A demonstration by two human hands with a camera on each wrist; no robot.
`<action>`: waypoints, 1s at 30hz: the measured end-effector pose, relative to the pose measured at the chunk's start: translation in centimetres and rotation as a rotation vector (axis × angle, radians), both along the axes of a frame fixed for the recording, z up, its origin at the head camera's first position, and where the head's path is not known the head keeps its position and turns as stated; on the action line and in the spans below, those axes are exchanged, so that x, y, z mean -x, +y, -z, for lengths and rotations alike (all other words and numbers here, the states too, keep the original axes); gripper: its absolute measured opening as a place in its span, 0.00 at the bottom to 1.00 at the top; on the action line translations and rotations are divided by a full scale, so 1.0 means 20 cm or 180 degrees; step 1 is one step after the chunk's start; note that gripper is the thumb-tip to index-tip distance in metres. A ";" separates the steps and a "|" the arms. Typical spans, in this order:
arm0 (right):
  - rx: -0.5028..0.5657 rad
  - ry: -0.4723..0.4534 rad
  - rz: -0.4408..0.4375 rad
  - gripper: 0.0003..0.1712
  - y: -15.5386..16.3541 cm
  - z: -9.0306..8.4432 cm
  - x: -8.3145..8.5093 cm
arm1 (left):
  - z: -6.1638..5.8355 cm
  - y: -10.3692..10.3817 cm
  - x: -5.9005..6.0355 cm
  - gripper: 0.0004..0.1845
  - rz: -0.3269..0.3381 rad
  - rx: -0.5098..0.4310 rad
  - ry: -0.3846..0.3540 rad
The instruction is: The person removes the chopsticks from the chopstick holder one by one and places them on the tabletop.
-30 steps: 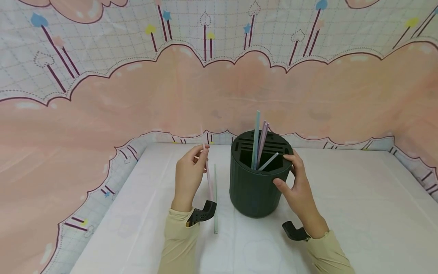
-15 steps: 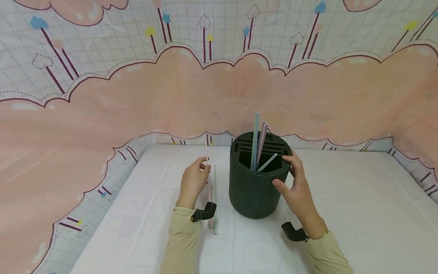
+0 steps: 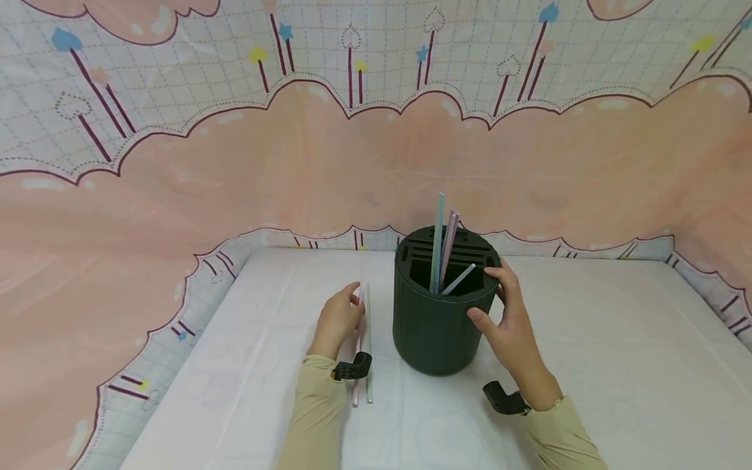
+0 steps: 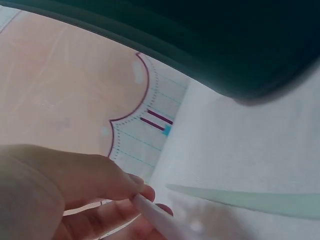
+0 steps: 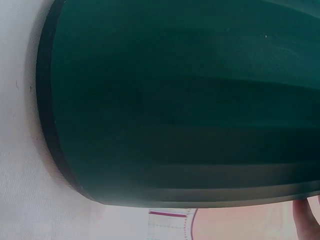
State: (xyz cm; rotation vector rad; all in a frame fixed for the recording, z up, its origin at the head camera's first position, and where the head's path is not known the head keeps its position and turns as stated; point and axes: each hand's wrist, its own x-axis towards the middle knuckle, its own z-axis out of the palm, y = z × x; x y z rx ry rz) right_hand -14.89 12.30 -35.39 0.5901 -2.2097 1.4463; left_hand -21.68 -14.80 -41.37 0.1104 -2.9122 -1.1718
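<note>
Left of centre in the head view, the left hand point(image 3: 337, 318) pinches a pink straw point(image 3: 358, 339) lying on the table point(image 3: 587, 365) beside a green straw point(image 3: 369, 339); the right hand point(image 3: 511, 320) grips the dark holder point(image 3: 437, 326); next, seemingly, lifting the straw into a slot.

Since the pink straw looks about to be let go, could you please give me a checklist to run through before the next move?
1. Pink straw lies flat on the table: ok in the head view.
2. Left hand off the straw: not ok, fingertips pinch it in the left wrist view.
3. Pink straw beside the green straw, not crossing it: ok.
4. Right hand steadies the holder: ok, fingers wrap its side.
5. Holder upright: ok.
6. Straws left in the holder: ok, several stand in it.
</note>
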 end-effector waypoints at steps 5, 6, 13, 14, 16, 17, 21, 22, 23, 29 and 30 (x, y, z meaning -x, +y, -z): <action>0.0012 0.0007 -0.0003 0.34 0.00 0.00 -0.01 | 0.05 -0.01 0.00 0.27 0.0028 0.0267 0.0027; 0.0011 0.0006 0.0001 0.34 -0.01 0.00 -0.01 | 0.05 -0.01 0.00 0.27 0.0025 0.0332 0.0041; 0.0028 0.0009 0.0004 0.34 -0.01 0.00 -0.02 | 0.08 -0.01 -0.01 0.27 0.0107 0.0481 0.0031; 0.0030 0.0010 0.0003 0.33 -0.01 0.00 -0.02 | 0.08 -0.01 -0.02 0.27 0.0118 0.0497 0.0027; 0.0028 0.0006 0.0003 0.34 -0.01 0.00 -0.02 | 0.08 -0.01 -0.02 0.27 0.0106 0.0505 0.0010; 0.0018 0.0001 0.0010 0.34 -0.01 0.00 -0.02 | 0.08 -0.01 -0.02 0.26 0.0107 0.0513 0.0005; -0.0015 -0.0006 0.0032 0.34 -0.01 0.00 -0.01 | 0.07 -0.01 -0.03 0.23 0.0069 0.0535 -0.0018; -0.0016 -0.0010 0.0036 0.34 -0.01 0.00 -0.01 | 0.06 -0.01 -0.03 0.22 0.0056 0.0528 -0.0012; -0.0014 -0.0012 0.0035 0.34 -0.01 0.00 -0.01 | 0.05 -0.01 -0.03 0.21 0.0043 0.0506 -0.0005; 0.0007 -0.0025 0.0008 0.34 0.00 -0.01 -0.01 | -0.08 0.02 -0.04 0.14 0.0035 0.0314 0.0410; 0.0009 -0.0022 0.0004 0.33 0.00 -0.01 -0.01 | -0.11 0.03 -0.04 0.14 0.0045 0.0284 0.0517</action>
